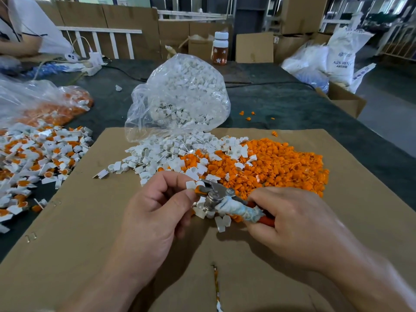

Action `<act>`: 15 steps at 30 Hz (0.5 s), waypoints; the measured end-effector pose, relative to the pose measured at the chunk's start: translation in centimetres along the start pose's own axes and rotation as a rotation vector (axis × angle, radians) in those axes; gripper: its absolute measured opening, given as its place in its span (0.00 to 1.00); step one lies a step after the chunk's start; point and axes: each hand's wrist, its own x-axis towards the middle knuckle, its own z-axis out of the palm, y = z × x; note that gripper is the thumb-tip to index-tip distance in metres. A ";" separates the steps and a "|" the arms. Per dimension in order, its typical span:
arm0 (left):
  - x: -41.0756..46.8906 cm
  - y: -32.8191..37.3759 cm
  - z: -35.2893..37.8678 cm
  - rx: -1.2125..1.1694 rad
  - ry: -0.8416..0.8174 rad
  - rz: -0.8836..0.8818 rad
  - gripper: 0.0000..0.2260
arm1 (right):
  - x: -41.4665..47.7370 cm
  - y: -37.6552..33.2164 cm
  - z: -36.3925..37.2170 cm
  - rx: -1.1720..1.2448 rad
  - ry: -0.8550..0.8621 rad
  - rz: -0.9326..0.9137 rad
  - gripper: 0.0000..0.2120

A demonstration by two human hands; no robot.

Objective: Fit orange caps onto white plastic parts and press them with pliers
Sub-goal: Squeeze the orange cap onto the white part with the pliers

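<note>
Left hand [157,208]: pinching capped white part [198,189], steadied between the plier jaws for pressing.
Right hand [290,221]: curled round pliers [216,194] handles, placed to squeeze.
Supply: orange caps [281,163], white parts [162,154] heaped just beyond on cardboard [90,221], within reach.

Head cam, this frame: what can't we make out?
- Head view: whether the orange cap is seated; the left hand and pliers cover the part.
- Pliers handles: mostly inside the right hand.
- Capped pile: cut off by the left edge.
- White sack lettering: blurred and creased.
</note>
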 end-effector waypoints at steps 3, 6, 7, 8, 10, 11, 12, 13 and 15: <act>-0.1 -0.2 0.2 0.061 0.075 0.018 0.06 | 0.0 0.6 0.2 0.059 0.055 -0.003 0.13; 0.0 -0.3 0.1 0.100 0.139 -0.043 0.06 | 0.2 1.5 0.5 0.026 0.099 0.041 0.19; 0.0 -0.4 0.1 0.100 0.142 -0.075 0.06 | 0.3 1.8 0.6 -0.006 0.125 0.069 0.21; 0.0 -0.4 0.1 0.096 0.138 -0.108 0.05 | 0.5 2.0 0.8 -0.039 0.147 0.103 0.23; -0.1 -0.6 0.4 0.084 0.114 -0.172 0.02 | 0.8 2.3 1.0 -0.105 0.164 0.169 0.29; -0.2 -0.6 0.6 0.086 0.099 -0.195 0.01 | 1.0 2.3 1.1 -0.136 0.161 0.189 0.31; -0.3 -0.7 0.8 0.095 0.084 -0.209 0.01 | 1.2 2.3 1.3 -0.161 0.155 0.198 0.32; -0.4 -0.8 0.9 0.113 0.071 -0.221 0.01 | 1.3 2.3 1.4 -0.180 0.143 0.195 0.33; -0.6 -0.9 1.1 0.162 0.057 -0.242 0.02 | 1.6 2.0 1.8 -0.208 0.083 0.178 0.33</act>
